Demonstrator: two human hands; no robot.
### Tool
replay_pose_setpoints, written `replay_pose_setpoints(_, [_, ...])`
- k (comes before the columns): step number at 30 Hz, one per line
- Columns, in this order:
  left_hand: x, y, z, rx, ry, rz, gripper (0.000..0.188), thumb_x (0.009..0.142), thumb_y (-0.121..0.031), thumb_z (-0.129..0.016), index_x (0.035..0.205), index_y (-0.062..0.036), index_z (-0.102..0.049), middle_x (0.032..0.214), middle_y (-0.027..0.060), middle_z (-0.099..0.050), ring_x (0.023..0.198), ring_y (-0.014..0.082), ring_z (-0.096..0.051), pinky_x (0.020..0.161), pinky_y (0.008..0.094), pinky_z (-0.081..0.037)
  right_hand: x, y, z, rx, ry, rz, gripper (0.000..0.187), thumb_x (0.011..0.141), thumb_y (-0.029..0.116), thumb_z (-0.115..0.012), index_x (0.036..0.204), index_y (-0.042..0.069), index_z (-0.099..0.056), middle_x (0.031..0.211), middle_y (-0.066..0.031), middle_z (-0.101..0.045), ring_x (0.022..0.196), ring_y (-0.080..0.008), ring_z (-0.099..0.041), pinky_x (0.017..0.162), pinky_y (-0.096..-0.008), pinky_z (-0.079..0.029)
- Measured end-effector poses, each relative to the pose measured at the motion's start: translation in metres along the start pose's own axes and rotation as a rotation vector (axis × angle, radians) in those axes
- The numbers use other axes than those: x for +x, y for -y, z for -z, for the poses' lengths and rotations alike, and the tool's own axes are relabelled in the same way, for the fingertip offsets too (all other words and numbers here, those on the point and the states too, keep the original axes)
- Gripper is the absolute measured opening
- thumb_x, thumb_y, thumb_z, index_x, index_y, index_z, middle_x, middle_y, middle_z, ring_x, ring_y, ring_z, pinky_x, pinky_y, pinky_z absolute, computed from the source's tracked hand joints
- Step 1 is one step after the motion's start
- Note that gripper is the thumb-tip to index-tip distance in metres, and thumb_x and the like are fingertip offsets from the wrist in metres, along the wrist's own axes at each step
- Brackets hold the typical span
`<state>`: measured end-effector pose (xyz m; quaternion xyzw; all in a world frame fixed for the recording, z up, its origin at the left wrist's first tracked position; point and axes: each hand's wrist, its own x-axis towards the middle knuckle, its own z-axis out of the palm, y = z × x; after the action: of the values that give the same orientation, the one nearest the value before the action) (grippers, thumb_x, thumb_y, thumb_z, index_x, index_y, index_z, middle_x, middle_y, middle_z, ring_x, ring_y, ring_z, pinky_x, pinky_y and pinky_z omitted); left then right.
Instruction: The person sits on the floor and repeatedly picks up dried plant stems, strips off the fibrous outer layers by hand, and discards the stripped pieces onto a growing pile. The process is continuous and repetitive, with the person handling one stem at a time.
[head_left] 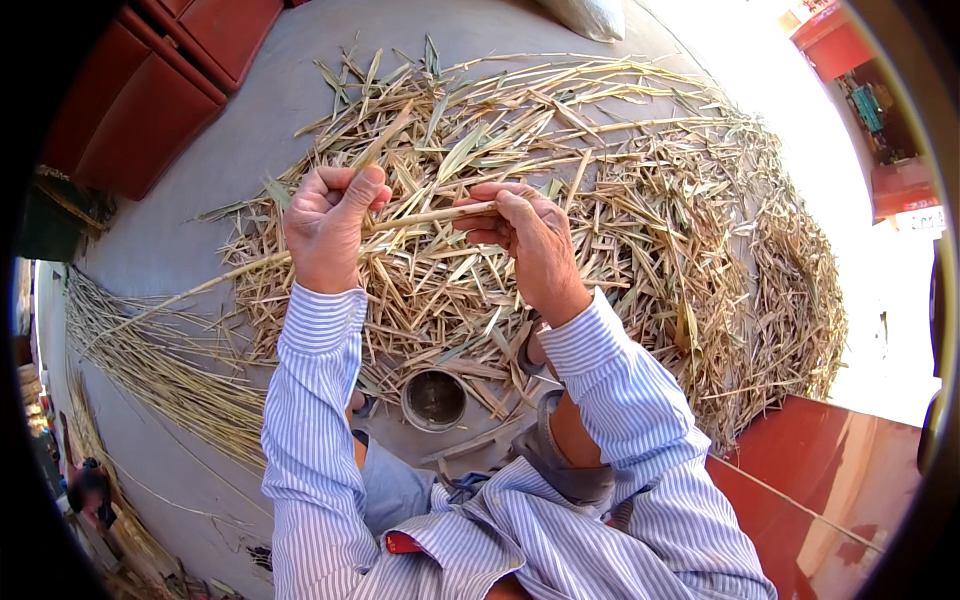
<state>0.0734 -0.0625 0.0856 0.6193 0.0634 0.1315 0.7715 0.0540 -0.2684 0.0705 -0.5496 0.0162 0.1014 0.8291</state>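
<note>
My left hand (332, 225) is closed, pinching a dry tan leaf strip (390, 135) that sticks up past the thumb. My right hand (525, 240) grips a long reed-like stalk (425, 217) near its thick end, between thumb and fingers. From there the stalk runs left to my left hand and shows again beyond it, slanting down to the left; whether the left fingers also grip it is hidden. Below both hands spreads a wide heap of dry leaf strips (645, 250).
A round metal tin (433, 400) stands between my feet. Thin stalks (170, 360) lie bundled at the left. Red padded furniture (150, 110) is at upper left, a pale sack (590, 15) at the top. A glossy red surface (790, 470) lies at lower right.
</note>
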Motion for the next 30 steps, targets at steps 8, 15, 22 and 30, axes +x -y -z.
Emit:
replay_pose_setpoints(8, [0.023, -0.026, 0.050, -0.453, 0.071, 0.050, 0.030, 0.087, -0.032, -0.072, 0.073, -0.0110, -0.056, 0.060, -0.0035, -0.051, 0.045, 0.0050, -0.034, 0.045, 0.0202, -0.026, 0.004, 0.003, 0.006, -0.020, -0.091, 0.034, 0.028, 0.101, 0.021, -0.046, 0.111, -0.004, -0.056, 0.101, -0.0155, -0.069, 0.086, -0.0204, -0.070, 0.075, -0.0280, -0.056])
replay_pose_setpoints(15, [0.030, -0.016, 0.076, 1.374, -0.030, -0.793, 0.040, 0.087, -0.042, -0.065, 0.097, -0.0033, -0.064, 0.073, 0.0101, -0.062, 0.074, 0.0260, -0.057, 0.071, 0.0415, -0.041, 0.006, 0.004, 0.009, -0.044, -0.023, 0.063, 0.032, 0.101, 0.022, -0.047, 0.117, -0.006, -0.053, 0.104, -0.0169, -0.069, 0.090, -0.0202, -0.069, 0.079, -0.0278, -0.055])
replay_pose_setpoints(22, [0.010, -0.010, 0.060, 0.798, 0.562, -0.197, 0.035, 0.084, -0.034, -0.070, 0.089, 0.0005, -0.068, 0.077, 0.0125, -0.065, 0.070, 0.0221, -0.061, 0.065, 0.0349, -0.046, 0.010, 0.004, 0.007, -0.047, -0.043, 0.062, 0.033, 0.100, 0.026, -0.051, 0.117, -0.001, -0.056, 0.105, -0.0154, -0.068, 0.092, -0.0215, -0.068, 0.083, -0.0305, -0.056])
replay_pose_setpoints(30, [0.003, 0.004, 0.056, 1.118, 0.515, -0.428, 0.020, 0.080, -0.020, -0.074, 0.078, -0.0032, -0.064, 0.066, 0.0104, -0.061, 0.058, 0.0248, -0.057, 0.061, 0.0370, -0.043, 0.008, -0.003, -0.001, 0.058, 0.031, 0.116, 0.027, 0.098, 0.021, -0.056, 0.113, -0.002, -0.058, 0.102, -0.0137, -0.069, 0.090, -0.0187, -0.068, 0.077, -0.0276, -0.054])
